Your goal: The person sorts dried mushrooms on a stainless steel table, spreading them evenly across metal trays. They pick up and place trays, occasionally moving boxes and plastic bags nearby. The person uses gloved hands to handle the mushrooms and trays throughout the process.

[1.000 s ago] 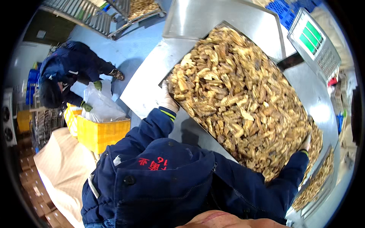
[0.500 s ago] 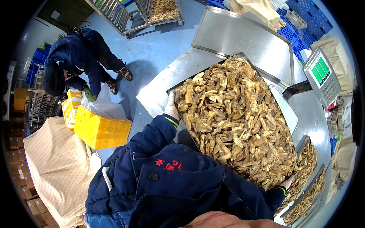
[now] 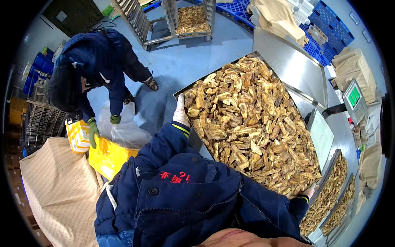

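I hold a wide, shallow metal tray (image 3: 270,66) heaped with brown, dried, irregular pieces (image 3: 251,127), perhaps sliced root or mushroom; I cannot tell which. My left hand (image 3: 180,112), in a whitish glove, is closed on the tray's left corner, with its fingers partly hidden beneath. At the near right corner my right hand (image 3: 309,191) grips the rim, mostly hidden by the tray and my sleeve. Just right of the tray, the pale plate (image 3: 321,131) of a bench scale shows, with its lit green display (image 3: 355,98) on a post.
Two more filled trays (image 3: 327,191) lie at the lower right on the steel table (image 3: 288,53). At left a co-worker (image 3: 96,53) in green gloves bends over a yellow box (image 3: 109,156) with a clear plastic bag. A wheeled rack (image 3: 164,20) stands beyond; a striped cloth (image 3: 57,193) covers something at lower left.
The tray has shifted slightly left, away from the scale, uncovering more of its plate. The co-worker has leaned closer, one gloved hand now on the yellow box, which sits differently.
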A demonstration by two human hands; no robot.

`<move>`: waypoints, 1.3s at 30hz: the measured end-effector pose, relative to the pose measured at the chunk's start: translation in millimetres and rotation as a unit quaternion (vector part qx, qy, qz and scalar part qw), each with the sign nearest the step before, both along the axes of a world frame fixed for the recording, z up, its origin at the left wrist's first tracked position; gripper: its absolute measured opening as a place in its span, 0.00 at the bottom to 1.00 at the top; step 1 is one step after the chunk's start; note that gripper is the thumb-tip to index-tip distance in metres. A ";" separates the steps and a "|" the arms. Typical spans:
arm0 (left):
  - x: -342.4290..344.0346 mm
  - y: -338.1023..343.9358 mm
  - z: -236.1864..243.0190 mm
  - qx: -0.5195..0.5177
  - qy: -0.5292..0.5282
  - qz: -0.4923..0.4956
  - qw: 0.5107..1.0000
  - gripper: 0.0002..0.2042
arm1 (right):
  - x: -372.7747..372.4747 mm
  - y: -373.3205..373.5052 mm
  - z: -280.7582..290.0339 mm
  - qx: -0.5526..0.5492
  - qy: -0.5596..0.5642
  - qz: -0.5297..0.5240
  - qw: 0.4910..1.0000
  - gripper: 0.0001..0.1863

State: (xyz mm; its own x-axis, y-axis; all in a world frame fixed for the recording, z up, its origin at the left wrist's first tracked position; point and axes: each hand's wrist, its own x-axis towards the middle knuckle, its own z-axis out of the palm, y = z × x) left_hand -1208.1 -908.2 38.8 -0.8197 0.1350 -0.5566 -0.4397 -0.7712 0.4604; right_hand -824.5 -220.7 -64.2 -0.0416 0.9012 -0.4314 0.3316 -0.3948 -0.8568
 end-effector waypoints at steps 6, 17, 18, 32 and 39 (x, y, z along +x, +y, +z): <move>-1.4 -4.5 -25.7 0.004 -0.028 0.033 0.999 0.31 | -21.7 -35.0 40.7 -0.053 0.017 0.011 0.998 0.34; -2.8 2.7 -10.2 0.021 0.001 0.033 0.999 0.31 | -38.3 -63.2 44.0 -0.080 0.088 0.018 0.993 0.33; -3.7 2.3 -6.6 0.003 -0.032 0.026 0.999 0.32 | -40.6 -62.1 43.4 -0.079 0.091 0.018 0.992 0.33; -14.3 15.9 10.3 0.028 -0.075 0.057 0.995 0.31 | 11.2 -36.6 50.5 0.047 0.002 0.180 0.982 0.32; -19.2 18.9 14.2 -0.018 -0.106 0.058 0.992 0.28 | -17.0 -74.8 94.4 -0.123 0.029 -0.005 0.992 0.33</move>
